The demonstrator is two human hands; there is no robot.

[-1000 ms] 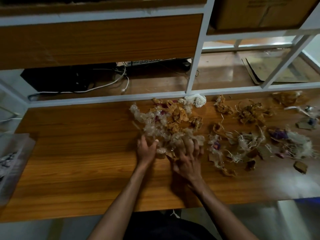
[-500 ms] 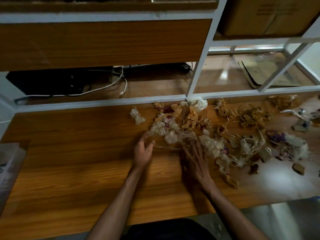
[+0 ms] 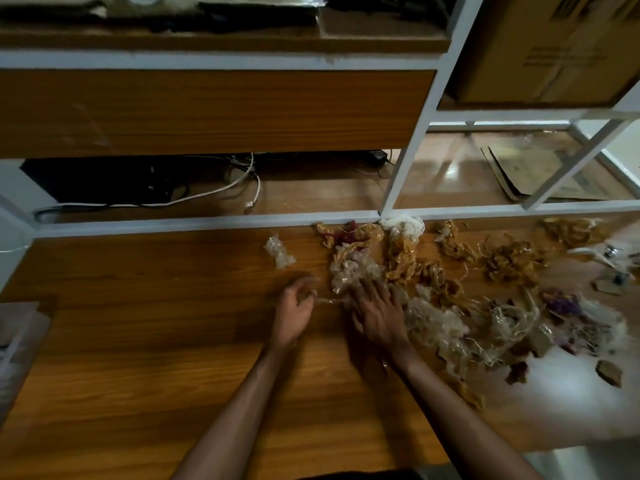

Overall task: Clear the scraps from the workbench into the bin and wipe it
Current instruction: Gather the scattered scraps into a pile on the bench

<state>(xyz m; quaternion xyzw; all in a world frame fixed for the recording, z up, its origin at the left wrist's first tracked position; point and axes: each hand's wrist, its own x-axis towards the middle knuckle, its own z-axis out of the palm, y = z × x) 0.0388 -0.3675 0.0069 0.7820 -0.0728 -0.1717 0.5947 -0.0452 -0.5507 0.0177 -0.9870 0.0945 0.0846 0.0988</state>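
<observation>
A spread of scraps covers the right half of the wooden workbench [image 3: 138,341]: a clear plastic clump [image 3: 353,271], brown tape tangles [image 3: 408,261], a white wad [image 3: 403,226], a purple scrap [image 3: 561,303] and cardboard bits [image 3: 607,372]. One small clear clump [image 3: 278,254] lies apart to the left. My right hand [image 3: 377,313] rests flat with spread fingers on the near edge of the clear plastic. Just left of the pile hovers my left hand [image 3: 294,310], fingers loosely curled, its fingertips beside a thin clear strand [image 3: 329,301]. No bin is in view.
A white frame post [image 3: 412,133] rises behind the scraps, with a rail along the bench's back edge. Cables [image 3: 207,195] lie on the shelf behind. A cardboard box [image 3: 554,46] sits upper right, flat cardboard [image 3: 519,174] below it. A clear bag [image 3: 17,341] lies at the left edge.
Both hands shoved the gathered pile to the right, merging it with the other scraps. A small clear clump stayed behind on the left. My left hand came off the pile.
</observation>
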